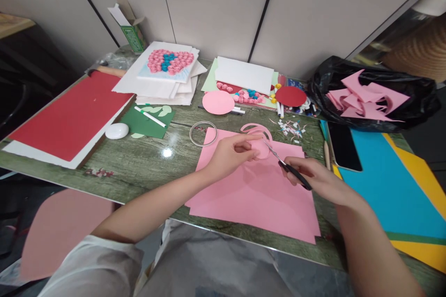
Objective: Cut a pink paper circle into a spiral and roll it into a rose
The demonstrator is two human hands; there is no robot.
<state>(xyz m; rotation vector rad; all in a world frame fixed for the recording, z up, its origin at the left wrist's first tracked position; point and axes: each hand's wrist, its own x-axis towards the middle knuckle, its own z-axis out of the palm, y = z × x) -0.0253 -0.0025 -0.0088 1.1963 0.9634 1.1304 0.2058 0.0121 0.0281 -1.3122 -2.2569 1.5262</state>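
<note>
My left hand [232, 154] pinches a small pink paper piece [260, 149] between thumb and fingers, above the table's middle. From its far side a thin curled pink strip [253, 127] loops away. With my right hand [309, 172] I grip black-handled scissors [294, 175], their blades touching the edge of the pink piece; how far the blades are parted is hard to make out. Beneath both hands lie overlapping pink paper sheets [251, 199]. A ring [203, 134], perhaps a tape roll, rests by the sheets' upper left corner.
Behind are pink [218, 102] and red paper ovals [290, 96] and small paper scraps [291, 130]. A black bag [322, 81] of pink offcuts stands back right. A phone [344, 146] lies on blue paper [393, 181]. Red sheets [73, 116] and a white mouse [117, 131] are left.
</note>
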